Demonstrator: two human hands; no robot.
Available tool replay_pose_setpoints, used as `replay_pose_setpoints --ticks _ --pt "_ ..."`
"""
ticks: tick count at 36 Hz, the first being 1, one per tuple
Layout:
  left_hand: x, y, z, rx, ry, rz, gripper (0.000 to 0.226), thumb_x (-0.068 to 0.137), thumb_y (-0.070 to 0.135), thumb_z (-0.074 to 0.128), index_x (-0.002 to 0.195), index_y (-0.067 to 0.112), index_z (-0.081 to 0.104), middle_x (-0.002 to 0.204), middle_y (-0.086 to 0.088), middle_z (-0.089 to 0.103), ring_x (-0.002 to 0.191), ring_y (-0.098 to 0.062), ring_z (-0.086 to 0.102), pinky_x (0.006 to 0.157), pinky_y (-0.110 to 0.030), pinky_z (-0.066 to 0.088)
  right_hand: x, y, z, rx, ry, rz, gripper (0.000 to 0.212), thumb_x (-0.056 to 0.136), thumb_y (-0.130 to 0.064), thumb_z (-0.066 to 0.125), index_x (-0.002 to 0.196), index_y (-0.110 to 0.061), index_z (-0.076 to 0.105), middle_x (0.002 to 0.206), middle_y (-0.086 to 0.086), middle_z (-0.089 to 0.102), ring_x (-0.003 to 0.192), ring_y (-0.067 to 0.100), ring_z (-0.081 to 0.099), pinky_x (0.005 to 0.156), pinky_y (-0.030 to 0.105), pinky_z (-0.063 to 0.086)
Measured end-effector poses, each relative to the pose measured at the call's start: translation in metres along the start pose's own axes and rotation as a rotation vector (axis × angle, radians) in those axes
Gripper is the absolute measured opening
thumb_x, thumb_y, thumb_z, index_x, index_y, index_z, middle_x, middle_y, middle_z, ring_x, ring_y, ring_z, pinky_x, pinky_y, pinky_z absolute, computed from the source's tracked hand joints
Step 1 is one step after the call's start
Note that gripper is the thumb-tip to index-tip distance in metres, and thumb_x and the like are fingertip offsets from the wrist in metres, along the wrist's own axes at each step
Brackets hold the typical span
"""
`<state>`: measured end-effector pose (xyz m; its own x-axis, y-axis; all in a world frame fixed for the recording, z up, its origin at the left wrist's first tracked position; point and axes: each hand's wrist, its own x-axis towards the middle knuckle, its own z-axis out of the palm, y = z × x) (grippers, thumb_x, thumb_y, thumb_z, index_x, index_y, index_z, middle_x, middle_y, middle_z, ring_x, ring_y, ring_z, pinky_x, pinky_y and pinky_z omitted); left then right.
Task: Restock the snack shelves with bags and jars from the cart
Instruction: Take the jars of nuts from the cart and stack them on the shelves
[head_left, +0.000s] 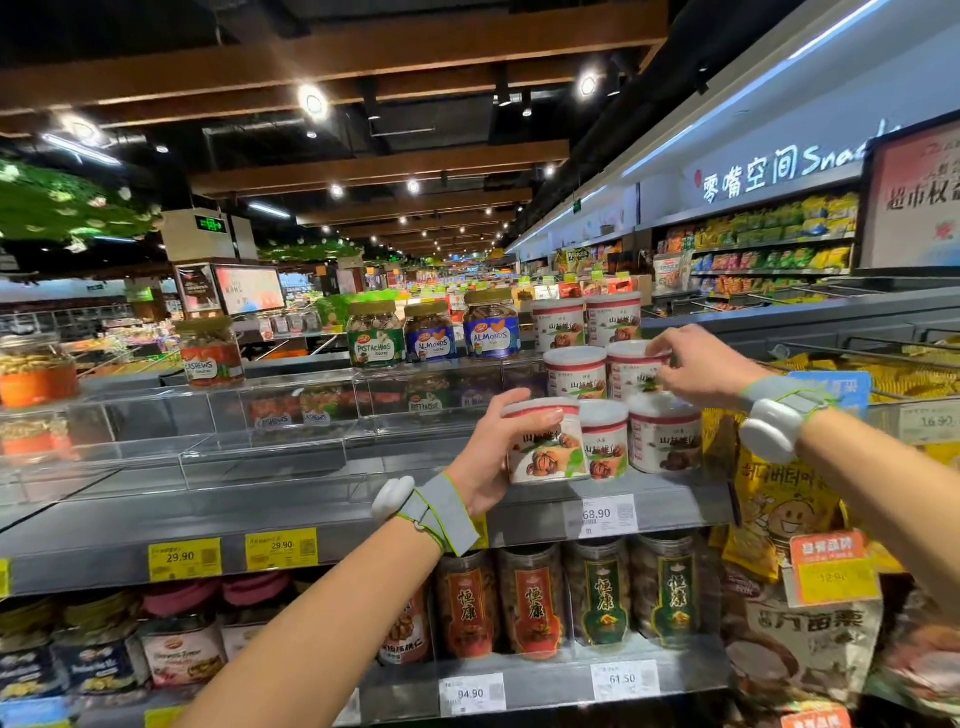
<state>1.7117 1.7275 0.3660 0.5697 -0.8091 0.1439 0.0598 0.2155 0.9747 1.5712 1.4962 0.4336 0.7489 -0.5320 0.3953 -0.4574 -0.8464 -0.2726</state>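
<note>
left hand (485, 460) grips can (545, 447) | right hand (698, 366) pinches stacked can (631, 364) | we seat ours flush beside front row (665, 436), label out

Left hand (483, 457) around white can (551, 453)

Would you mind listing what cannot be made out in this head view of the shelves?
- cart: outside the frame of the head view.
- white can, middle row: label partly covered by the right hand, head view.
- held can: its left side hidden by the left hand.
- jars behind the clear riser: labels blurred by its reflections.
</note>
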Motion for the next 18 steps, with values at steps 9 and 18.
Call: replay_pose_setpoints --ticks 9,18 --pt "0.008 -0.003 0.002 -0.077 -0.04 -0.011 0.095 0.06 0.022 0.087 0.144 0.01 0.045 0.132 -0.022 0.063 0.109 -0.034 0.068 0.097 -0.05 0.055 -0.012 -0.002 0.005 -0.165 -0.062 -0.103 0.018 0.093 -0.025 0.06 0.108 -0.022 0.069 0.11 0.003 0.068 0.094 0.019 0.06 0.085 0.033 0.052" --pt "0.003 0.001 0.006 -0.033 -0.001 -0.016 0.083 0.064 0.02 0.082 0.139 0.017 0.047 0.125 -0.016 0.065 0.106 -0.03 0.068 0.091 -0.043 0.057 -0.015 -0.006 -0.004 -0.24 -0.114 -0.145 0.022 0.097 -0.029 0.057 0.113 -0.021 0.07 0.114 0.002 0.071 0.1 0.02 0.065 0.084 0.03 0.052"
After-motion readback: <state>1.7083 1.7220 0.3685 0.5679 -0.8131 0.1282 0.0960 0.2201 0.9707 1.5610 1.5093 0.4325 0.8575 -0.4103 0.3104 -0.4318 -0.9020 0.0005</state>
